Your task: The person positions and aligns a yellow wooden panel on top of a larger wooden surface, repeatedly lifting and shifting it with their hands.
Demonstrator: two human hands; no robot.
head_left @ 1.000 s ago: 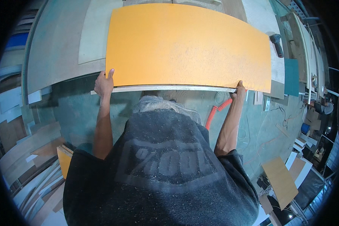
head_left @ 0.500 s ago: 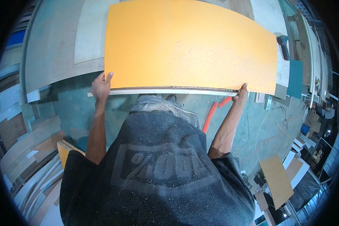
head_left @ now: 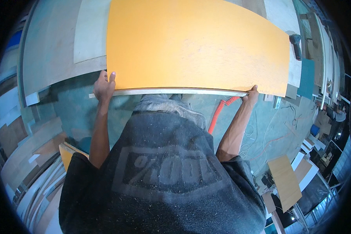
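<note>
A large orange-yellow panel (head_left: pixel 191 46) lies flat on the worktable in front of me. My left hand (head_left: pixel 104 86) grips its near left corner, thumb on top and the other fingers mostly hidden beyond the edge. Toward the near right end, my right hand (head_left: pixel 250 95) holds the front edge, its fingers partly hidden underneath. Just below that edge runs a long, narrow pale strip (head_left: pixel 175 91), which my right fingertips seem to touch. Whether either hand also holds the strip I cannot tell.
Pale boards (head_left: pixel 50 50) cover the table on the left. A dark power tool (head_left: pixel 296 46) lies right of the panel. A coiled orange-red air hose (head_left: pixel 218 115) hangs near my right forearm. Offcuts (head_left: pixel 39 156) are stacked at left; a tan board (head_left: pixel 284 182) and cables lie at right.
The dark gap between the panel's front edge and the pale strip has narrowed. Both hands keep their hold, and the view has shifted slightly.
</note>
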